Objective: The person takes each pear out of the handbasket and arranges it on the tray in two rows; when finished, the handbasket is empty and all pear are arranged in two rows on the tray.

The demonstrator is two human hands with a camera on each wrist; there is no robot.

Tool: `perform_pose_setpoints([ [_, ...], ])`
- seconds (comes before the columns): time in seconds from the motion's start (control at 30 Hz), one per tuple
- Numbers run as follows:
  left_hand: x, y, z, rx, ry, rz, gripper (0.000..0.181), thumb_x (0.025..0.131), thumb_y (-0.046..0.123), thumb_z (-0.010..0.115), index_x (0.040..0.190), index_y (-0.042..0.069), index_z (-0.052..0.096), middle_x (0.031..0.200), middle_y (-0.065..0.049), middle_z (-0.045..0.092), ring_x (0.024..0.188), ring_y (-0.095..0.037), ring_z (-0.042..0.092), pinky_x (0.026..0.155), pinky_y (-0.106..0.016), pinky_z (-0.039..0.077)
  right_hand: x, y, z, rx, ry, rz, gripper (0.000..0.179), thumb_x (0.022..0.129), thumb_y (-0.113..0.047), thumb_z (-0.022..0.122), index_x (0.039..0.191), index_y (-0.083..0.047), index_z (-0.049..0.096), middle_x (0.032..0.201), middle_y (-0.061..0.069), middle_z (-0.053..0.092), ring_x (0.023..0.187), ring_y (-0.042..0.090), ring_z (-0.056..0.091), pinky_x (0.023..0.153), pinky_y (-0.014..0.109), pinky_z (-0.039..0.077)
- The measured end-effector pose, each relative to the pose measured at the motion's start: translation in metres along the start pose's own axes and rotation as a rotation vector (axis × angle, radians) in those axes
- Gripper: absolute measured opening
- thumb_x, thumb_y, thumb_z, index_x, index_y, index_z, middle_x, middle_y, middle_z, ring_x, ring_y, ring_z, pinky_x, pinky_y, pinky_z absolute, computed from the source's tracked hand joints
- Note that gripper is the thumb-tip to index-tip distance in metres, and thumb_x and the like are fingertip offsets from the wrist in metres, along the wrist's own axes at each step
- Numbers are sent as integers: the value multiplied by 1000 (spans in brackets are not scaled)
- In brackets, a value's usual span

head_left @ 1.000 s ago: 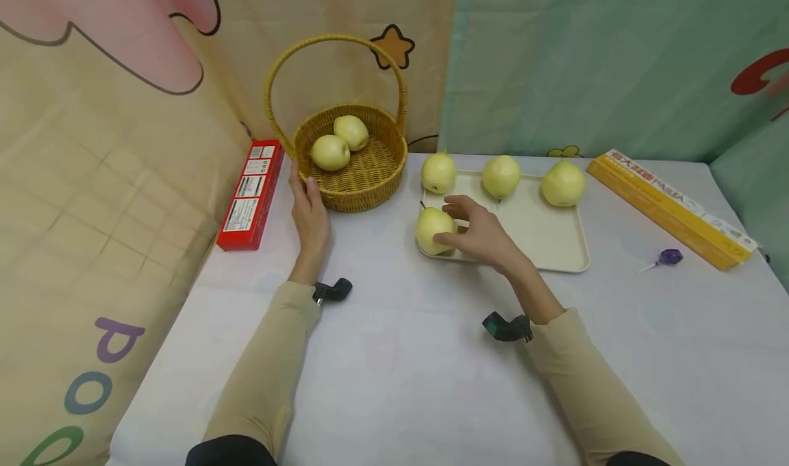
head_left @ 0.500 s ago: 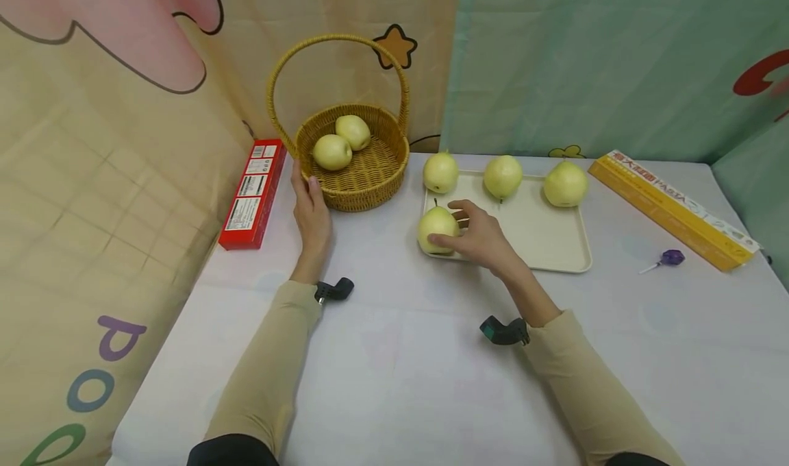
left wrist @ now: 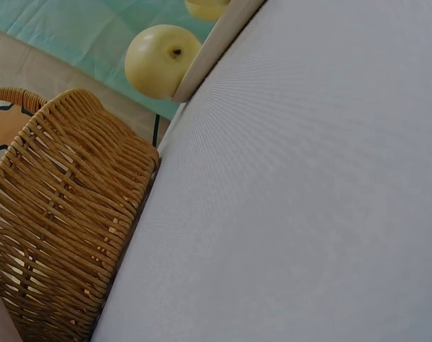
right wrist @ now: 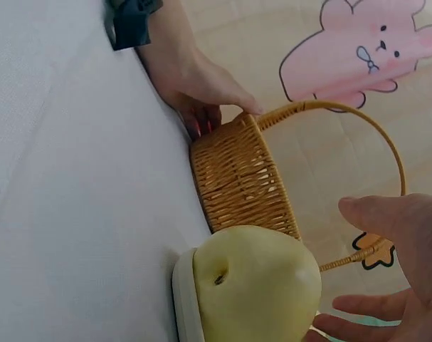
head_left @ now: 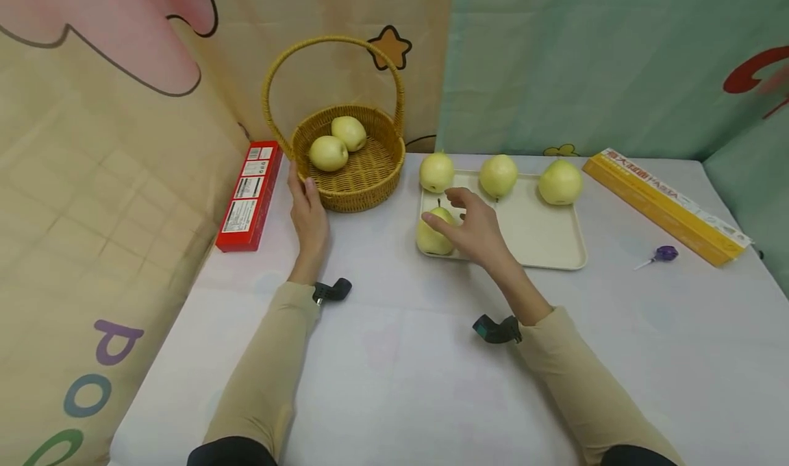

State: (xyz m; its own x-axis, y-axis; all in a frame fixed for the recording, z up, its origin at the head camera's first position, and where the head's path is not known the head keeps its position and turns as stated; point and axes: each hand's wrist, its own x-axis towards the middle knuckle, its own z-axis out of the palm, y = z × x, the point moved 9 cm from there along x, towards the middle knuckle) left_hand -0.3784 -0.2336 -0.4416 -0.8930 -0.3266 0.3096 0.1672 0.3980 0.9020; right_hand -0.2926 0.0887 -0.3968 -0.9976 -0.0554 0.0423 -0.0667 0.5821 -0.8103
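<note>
My left hand rests against the near left side of a wicker basket, fingers fairly straight along its outer wall. Inside the basket lie two pale yellow-green pears. My right hand hovers at the upper right of another pear, thumb and fingers spread apart. This pear stands stem up in the near left corner of a cream tray. From the right wrist, the pear shows in front, apart from the thumb; the lower fingers are partly cut off by the frame edge.
Along the tray's far side sit three more pears. A red box lies left of the basket. To the right lie a yellow pasta box and a purple lollipop. Curtains hang behind the table.
The near pear has gone from tilted to upright and shifted slightly right. My right hand has opened and risen off it. The left hand stays at the basket.
</note>
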Motion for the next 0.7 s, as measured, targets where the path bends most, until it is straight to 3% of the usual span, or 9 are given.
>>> perform_pose_setpoints([
  [0.2, 1, -2, -1, -5, -6, 1, 56, 115, 46, 32, 169, 37, 20, 174, 8, 27, 157, -16, 32, 129, -36, 26, 6, -26, 4, 6, 91, -103, 69, 94, -37, 78, 150, -4, 53, 151, 16, 58, 142, 32, 52, 118, 52, 41],
  [0.33, -1, -2, 0, -5, -10, 1, 56, 115, 47, 31, 168, 38, 20, 173, 7, 29, 156, -18, 34, 129, -38, 27, 12, -45, 14, 2, 94, -138, 66, 94, -32, 79, 149, -4, 54, 149, 15, 59, 141, 33, 53, 119, 50, 41],
  [0.57, -1, 2, -3, 8, -12, 6, 58, 114, 52, 29, 169, 36, 19, 174, 8, 28, 157, -14, 31, 129, -36, 25, 38, -95, 50, 68, 68, -204, 63, 95, -30, 76, 148, -4, 56, 149, 14, 60, 139, 30, 54, 118, 45, 42],
  [0.7, -1, -1, -1, -8, -25, -12, 58, 113, 53, 29, 168, 39, 18, 174, 10, 27, 157, -10, 30, 130, -36, 24, 58, -110, 71, 111, 66, -225, 62, 95, -27, 76, 149, -4, 55, 148, 14, 61, 139, 29, 56, 116, 41, 45],
])
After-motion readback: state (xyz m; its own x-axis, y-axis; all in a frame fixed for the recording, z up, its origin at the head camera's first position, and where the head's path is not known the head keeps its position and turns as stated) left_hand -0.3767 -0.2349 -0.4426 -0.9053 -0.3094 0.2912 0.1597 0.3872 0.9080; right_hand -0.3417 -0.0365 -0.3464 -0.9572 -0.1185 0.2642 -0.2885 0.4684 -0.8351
